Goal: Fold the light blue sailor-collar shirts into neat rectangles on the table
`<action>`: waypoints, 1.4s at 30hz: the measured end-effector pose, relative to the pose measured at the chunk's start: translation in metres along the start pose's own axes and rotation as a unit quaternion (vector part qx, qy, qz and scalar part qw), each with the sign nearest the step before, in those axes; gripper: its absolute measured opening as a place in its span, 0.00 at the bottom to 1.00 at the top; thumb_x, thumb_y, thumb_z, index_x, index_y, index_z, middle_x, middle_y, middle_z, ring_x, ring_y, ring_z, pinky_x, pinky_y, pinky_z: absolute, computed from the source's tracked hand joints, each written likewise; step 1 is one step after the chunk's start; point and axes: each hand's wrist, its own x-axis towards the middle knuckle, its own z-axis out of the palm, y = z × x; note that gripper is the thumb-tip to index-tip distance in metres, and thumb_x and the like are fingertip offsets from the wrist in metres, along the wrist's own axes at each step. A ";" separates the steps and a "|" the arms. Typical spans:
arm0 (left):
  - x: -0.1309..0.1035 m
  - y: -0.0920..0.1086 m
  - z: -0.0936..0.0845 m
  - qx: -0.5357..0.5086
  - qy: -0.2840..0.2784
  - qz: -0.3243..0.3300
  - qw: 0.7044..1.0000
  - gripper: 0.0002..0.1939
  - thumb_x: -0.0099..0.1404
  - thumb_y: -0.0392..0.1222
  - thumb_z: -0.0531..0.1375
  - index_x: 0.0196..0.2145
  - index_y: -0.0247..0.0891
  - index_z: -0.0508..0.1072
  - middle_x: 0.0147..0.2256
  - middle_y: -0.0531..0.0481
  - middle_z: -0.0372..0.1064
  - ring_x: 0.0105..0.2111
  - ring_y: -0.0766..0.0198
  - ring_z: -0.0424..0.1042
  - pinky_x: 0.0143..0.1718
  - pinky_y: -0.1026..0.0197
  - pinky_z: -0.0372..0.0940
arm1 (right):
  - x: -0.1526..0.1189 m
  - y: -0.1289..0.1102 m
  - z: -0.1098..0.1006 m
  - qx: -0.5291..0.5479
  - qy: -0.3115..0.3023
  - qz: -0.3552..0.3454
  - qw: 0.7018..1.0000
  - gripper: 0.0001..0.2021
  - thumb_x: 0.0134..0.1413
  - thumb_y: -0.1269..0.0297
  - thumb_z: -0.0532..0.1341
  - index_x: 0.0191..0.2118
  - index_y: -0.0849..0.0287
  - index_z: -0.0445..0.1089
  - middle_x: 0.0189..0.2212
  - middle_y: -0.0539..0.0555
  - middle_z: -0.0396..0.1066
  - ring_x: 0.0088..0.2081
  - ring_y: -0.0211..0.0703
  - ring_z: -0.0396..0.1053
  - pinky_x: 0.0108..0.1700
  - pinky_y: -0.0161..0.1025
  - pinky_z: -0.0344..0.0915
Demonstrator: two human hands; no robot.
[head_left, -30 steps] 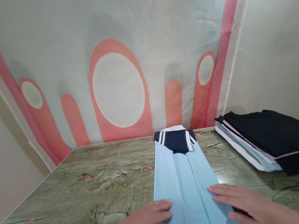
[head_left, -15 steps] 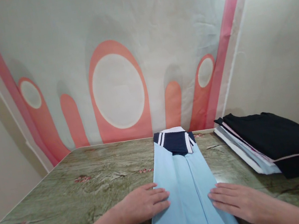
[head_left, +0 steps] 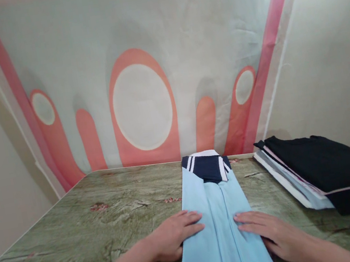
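Note:
A light blue shirt (head_left: 222, 226) lies folded into a long strip down the middle of the table, with its lower end cut off by the bottom of the view. Its navy collar (head_left: 207, 168) with white stripes is at the far end. My left hand (head_left: 178, 234) rests on the strip's left edge, fingers stretched out over the cloth. On the opposite edge lies my right hand (head_left: 272, 231), its fingers extended flat across the fabric and its thumb low by the side. Neither hand has its fingers closed.
To the right, a stack of folded clothes (head_left: 337, 165) has a black garment on top and white, grey and pink layers beneath. The wood-patterned table (head_left: 80, 247) meets a wall hanging (head_left: 219, 19) with pink and coral shapes at its back edge.
Both hands have slid inward over the shirt, my left hand to the right and my right hand slightly left. The view has shifted a little.

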 end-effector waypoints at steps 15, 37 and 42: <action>-0.029 0.042 -0.003 -0.017 -0.020 -0.007 1.000 0.31 0.59 0.34 0.53 0.60 0.43 0.53 0.60 0.45 0.49 0.59 0.55 0.52 0.60 0.52 0.45 | -0.021 -0.016 0.008 -0.015 -0.038 -0.008 0.999 0.27 0.51 0.80 0.49 0.57 0.53 0.60 0.57 0.55 0.58 0.59 0.42 0.54 0.59 0.46 0.54; 0.061 -0.038 -0.035 -0.638 0.068 -0.276 0.716 0.18 0.61 0.51 0.55 0.33 0.31 0.73 0.29 0.46 0.75 0.35 0.54 0.73 0.38 0.56 0.67 | 0.044 0.052 -0.026 0.573 -0.051 0.328 0.749 0.25 0.59 0.47 0.44 0.46 0.60 0.68 0.44 0.57 0.72 0.45 0.48 0.69 0.49 0.48 0.63; 0.095 -0.087 -0.012 -0.778 0.036 -0.347 0.523 0.23 0.59 0.56 0.56 0.35 0.29 0.71 0.32 0.40 0.74 0.34 0.56 0.74 0.38 0.57 0.68 | 0.065 0.091 -0.012 0.672 -0.080 0.388 0.626 0.22 0.60 0.51 0.45 0.46 0.63 0.65 0.40 0.60 0.73 0.40 0.45 0.72 0.46 0.48 0.65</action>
